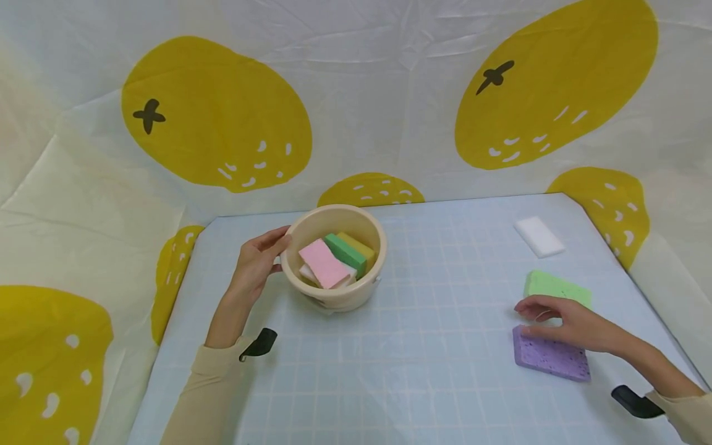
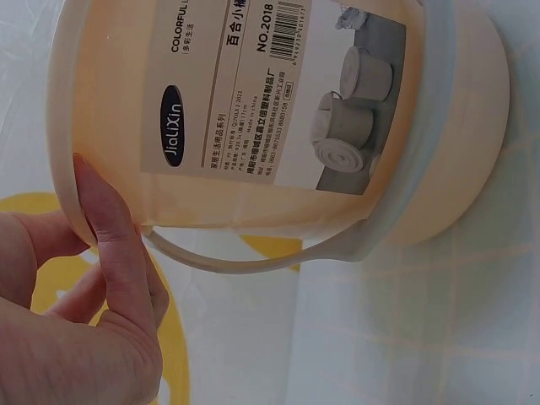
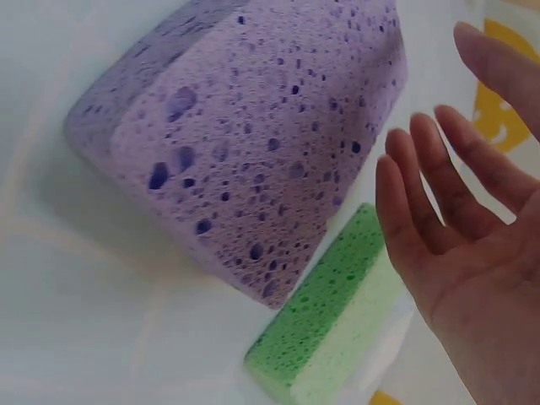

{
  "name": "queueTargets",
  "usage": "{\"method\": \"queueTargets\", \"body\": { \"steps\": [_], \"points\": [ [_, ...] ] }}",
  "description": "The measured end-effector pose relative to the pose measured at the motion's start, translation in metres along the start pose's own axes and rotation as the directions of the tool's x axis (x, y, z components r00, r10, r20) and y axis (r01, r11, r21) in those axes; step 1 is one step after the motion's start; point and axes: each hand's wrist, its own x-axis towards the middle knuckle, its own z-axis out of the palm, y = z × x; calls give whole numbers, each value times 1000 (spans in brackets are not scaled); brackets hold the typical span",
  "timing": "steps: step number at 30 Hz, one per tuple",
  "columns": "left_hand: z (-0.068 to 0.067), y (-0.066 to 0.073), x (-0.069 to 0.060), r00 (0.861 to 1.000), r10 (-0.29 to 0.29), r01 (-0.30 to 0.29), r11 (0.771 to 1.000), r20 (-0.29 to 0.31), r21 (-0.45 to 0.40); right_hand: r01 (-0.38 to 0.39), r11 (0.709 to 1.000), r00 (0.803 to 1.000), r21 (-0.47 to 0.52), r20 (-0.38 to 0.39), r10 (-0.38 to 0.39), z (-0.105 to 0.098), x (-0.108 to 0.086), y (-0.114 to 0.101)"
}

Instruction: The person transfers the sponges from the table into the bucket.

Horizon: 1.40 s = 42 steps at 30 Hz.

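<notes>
In the head view, a cream bucket stands toward the back of the table. My left hand pinches its rim at the left side, and the left wrist view shows the bucket's printed label and its handle. Inside the bucket lie a pink sponge, a green sponge, a yellow sponge and something white, partly covered. Over at the right, my right hand hovers by a purple sponge, its fingers loosely bent and holding nothing. Just behind is a light green sponge, partly hidden by that hand.
A white sponge lies at the back right of the table. Pale blue checked cloth covers the tabletop. White sheets with yellow fruit prints rise behind and along both sides.
</notes>
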Motion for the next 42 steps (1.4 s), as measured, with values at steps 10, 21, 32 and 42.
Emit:
{"method": "queueTargets", "body": {
  "steps": [10, 21, 32, 42],
  "points": [
    [0, -1, 1, 1000, 7, -7, 1000, 2, -9, -128, 991, 983, 27, 132, 124, 2, -18, 10],
    [1, -2, 1, 1000, -2, 2, 1000, -5, -8, -88, 995, 987, 43, 141, 81, 7, -19, 14],
    [1, -1, 1, 1000, -5, 5, 1000, -5, 4, -25, 998, 976, 63, 215, 11, -7, -14, 8],
    [0, 0, 0, 1000, -5, 5, 1000, -7, 4, 28, 984, 961, 175, 265, -74, -22, -8, 6]
  ]
}}
